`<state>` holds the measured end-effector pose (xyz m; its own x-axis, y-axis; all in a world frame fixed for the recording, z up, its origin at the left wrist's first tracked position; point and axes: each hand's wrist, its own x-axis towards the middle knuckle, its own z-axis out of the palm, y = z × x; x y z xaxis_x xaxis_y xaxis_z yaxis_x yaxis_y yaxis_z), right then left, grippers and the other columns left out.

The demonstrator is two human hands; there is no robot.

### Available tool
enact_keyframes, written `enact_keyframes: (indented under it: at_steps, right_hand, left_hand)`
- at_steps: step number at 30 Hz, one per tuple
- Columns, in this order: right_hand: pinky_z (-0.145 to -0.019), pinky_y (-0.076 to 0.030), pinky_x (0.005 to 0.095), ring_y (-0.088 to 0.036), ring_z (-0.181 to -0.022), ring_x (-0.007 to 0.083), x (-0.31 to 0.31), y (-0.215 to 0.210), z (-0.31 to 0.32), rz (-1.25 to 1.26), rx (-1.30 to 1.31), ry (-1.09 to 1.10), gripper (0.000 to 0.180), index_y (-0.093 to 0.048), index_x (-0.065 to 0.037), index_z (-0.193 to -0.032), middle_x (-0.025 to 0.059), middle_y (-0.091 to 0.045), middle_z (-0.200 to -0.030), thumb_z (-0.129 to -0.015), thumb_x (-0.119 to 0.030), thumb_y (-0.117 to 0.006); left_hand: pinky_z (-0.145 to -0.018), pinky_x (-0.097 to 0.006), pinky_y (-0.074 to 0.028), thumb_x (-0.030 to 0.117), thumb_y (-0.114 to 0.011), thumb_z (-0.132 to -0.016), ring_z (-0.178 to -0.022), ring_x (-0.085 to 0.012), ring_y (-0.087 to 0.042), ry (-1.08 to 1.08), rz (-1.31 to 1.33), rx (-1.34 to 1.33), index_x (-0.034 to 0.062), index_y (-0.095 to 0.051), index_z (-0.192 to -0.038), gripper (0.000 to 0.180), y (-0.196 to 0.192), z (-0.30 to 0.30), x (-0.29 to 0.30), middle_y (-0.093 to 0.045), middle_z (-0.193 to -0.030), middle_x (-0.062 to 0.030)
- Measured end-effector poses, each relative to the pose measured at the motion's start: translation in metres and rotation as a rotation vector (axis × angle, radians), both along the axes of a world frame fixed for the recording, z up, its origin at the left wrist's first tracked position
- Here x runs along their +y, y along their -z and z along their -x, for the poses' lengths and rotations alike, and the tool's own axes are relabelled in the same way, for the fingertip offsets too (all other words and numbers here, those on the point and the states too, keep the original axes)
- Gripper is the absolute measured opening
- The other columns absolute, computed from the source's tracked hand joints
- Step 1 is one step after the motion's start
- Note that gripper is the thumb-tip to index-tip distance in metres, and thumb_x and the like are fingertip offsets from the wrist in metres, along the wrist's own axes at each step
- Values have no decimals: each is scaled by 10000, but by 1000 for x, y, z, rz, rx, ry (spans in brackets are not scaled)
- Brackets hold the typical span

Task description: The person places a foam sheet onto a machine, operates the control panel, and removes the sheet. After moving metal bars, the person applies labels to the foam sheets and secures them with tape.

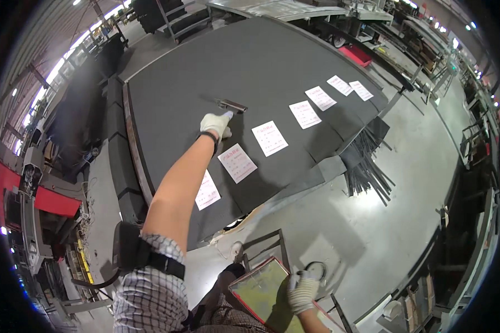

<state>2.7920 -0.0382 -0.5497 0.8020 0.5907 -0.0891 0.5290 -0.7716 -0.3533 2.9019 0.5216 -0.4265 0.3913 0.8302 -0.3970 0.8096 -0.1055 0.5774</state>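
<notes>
My left hand [215,125], in a white glove, reaches out over the dark grey sheet [178,72] with the index finger extended and the thumb apart. Just beyond that fingertip is a flat metal tool [233,106] with a narrow bar; whether the finger touches it, I cannot tell. Low in the view, my right hand [303,293], gloved too, is curled at the edge of a green board [261,288] with a red rim. A thin black ring [317,270] shows beside its fingers, and what they hold is hidden. Printed white paper slips [238,163] lie in a row along the near side.
Dark strips [366,166] hang off the stack's right corner. A red tray [356,55] sits by the far right edge. Below the board is a dark metal frame [283,244] on the pale floor [411,183]. Racks and machinery line both sides.
</notes>
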Motion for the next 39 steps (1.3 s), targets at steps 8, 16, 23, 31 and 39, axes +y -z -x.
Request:
enact_keyframes:
  at_steps: [8, 16, 23, 31, 39]
  right_hand:
    - [-768, -406, 486, -529, -798, 355, 30, -28, -1, -55, 101, -39, 173, -578, -64, -856, 153, -548, -806, -838, -236, -571]
    - [-853, -432, 560, -545, -967, 492, 38, -36, 4, 3, 150, -40, 251, -605, -8, -918, 274, -589, -948, -862, -239, -525]
    - [-741, -452, 541, -567, -806, 473, 36, -25, 9, -46, 118, -41, 283, -600, -7, -913, 261, -604, -851, -909, -268, -493]
    - [-812, -456, 509, -562, -865, 482, 26, -19, 12, 10, 222, 21, 342, -607, 28, -952, 268, -620, -904, -954, -270, -439]
    - [-980, -396, 511, -506, -1106, 509, 43, -7, 12, -33, 182, -48, 338, -614, 40, -1010, 317, -601, -1082, -980, -237, -422]
  left_hand:
    - [-881, -406, -526, 522, -664, -796, -1044, -334, -668, -176, -266, 117, 49, -724, -1053, 541, 9, -46, 60, -697, -1095, -190]
    - [-705, -348, -537, 400, -658, -853, -697, -247, -697, -32, -202, -66, -39, -702, -945, 451, 6, -17, 83, -700, -721, -157]
    - [-691, -383, -501, 320, -720, -809, -734, -254, -656, -136, -584, -111, -37, -685, -909, 372, -109, 298, 44, -679, -744, -154]
    - [-799, -475, -520, 366, -682, -798, -881, -431, -647, -333, -496, 575, 61, -715, -906, 326, 21, 483, 21, -676, -871, -233]
    - [-677, -397, -535, 152, -594, -867, -758, -271, -699, -414, -563, 91, 34, -665, -919, 147, 134, 604, -4, -695, -790, -163]
